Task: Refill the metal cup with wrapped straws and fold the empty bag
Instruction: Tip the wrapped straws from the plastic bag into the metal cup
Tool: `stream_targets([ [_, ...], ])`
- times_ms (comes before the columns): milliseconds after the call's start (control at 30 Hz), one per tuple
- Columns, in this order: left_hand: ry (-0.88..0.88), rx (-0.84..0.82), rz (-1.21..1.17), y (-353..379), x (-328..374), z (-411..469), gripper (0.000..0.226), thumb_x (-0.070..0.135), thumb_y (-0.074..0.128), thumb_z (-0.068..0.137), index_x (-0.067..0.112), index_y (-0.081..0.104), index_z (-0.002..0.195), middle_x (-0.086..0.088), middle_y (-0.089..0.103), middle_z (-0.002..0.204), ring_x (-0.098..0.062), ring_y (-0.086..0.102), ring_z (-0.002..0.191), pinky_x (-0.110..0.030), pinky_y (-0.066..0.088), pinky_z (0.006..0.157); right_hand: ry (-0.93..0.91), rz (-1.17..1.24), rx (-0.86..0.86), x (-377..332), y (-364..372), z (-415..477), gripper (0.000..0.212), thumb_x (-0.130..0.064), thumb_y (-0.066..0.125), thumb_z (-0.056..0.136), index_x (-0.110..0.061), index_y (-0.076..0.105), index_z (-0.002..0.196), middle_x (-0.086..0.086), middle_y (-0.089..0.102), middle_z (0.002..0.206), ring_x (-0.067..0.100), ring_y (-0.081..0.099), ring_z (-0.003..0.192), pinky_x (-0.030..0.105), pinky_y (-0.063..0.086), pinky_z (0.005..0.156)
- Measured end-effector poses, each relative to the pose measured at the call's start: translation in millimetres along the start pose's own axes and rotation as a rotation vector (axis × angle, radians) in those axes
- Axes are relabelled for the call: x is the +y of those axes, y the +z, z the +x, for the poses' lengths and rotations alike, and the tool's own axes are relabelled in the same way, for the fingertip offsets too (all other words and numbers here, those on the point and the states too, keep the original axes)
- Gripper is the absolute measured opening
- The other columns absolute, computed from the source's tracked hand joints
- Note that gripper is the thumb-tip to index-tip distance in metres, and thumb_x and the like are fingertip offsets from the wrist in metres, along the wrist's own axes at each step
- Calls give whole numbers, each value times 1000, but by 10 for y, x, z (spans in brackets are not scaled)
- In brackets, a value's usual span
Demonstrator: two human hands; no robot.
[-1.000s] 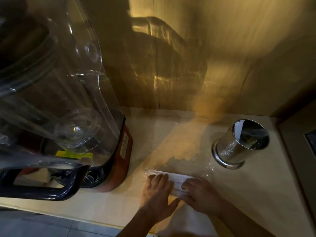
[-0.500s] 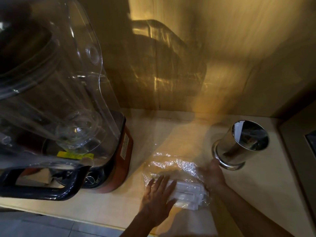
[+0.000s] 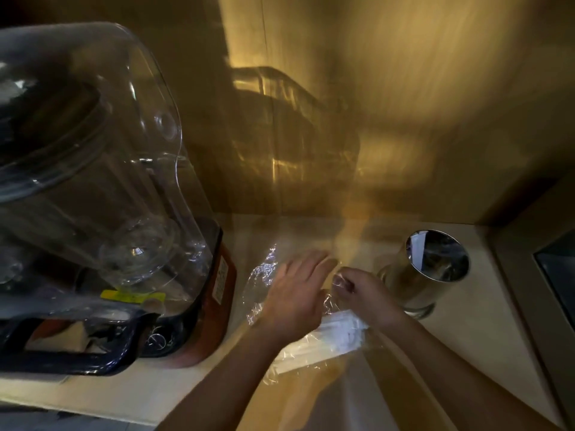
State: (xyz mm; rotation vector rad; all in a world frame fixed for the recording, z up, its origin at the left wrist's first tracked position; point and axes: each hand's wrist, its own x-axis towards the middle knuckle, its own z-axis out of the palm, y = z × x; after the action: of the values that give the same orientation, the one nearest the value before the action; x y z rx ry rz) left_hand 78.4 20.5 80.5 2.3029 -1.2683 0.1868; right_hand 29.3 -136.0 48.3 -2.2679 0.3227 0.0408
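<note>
A clear plastic bag point(image 3: 264, 275) lies crumpled on the pale counter, with a bundle of white wrapped straws point(image 3: 326, 340) inside its near end. My right hand point(image 3: 364, 293) pinches the bag's film just above the straws. My left hand point(image 3: 295, 293) is spread flat, fingers apart, over the bag's middle, blurred with motion. The shiny metal cup point(image 3: 426, 275) stands upright to the right of my right hand, its mouth showing only reflections; I cannot tell what is inside.
A large blender point(image 3: 93, 197) with a clear cover and red base fills the left side, close to the bag. A golden wall point(image 3: 373, 119) backs the counter point(image 3: 466, 353). A dark appliance point(image 3: 553, 275) borders the right edge.
The bag has been lifted and opened out from flat. My right hand moved from the cup's base back to the bag and pinched it. My left hand shifted up over the bag.
</note>
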Motion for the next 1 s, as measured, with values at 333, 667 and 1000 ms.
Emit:
stream_targets([
  [333, 262, -521, 657, -611, 193, 956, 19, 20, 54, 85, 20, 63, 102, -4, 68, 104, -23, 56, 112, -50, -3, 114, -66, 29, 37, -270, -338, -95, 26, -15, 64, 81, -28, 48, 66, -8, 44, 60, 11, 42, 59, 28, 33, 55],
  [667, 149, -461, 573, -1182, 199, 1292, 21, 24, 48, 93, 18, 63, 106, -5, 67, 110, -21, 57, 110, -45, 6, 114, 65, 227, 99, 71, -494, -375, 19, 1, 60, 82, -10, 58, 67, -1, 54, 62, -1, 48, 54, 9, 33, 50],
  [1000, 5, -231, 424, -1423, 7, 1257, 10, 26, 62, 83, 21, 69, 89, -1, 69, 93, -23, 59, 101, -48, 21, 105, -155, 120, 481, -81, -788, -517, 5, -6, 67, 78, -9, 70, 76, -6, 65, 70, 5, 59, 71, 7, 39, 64],
])
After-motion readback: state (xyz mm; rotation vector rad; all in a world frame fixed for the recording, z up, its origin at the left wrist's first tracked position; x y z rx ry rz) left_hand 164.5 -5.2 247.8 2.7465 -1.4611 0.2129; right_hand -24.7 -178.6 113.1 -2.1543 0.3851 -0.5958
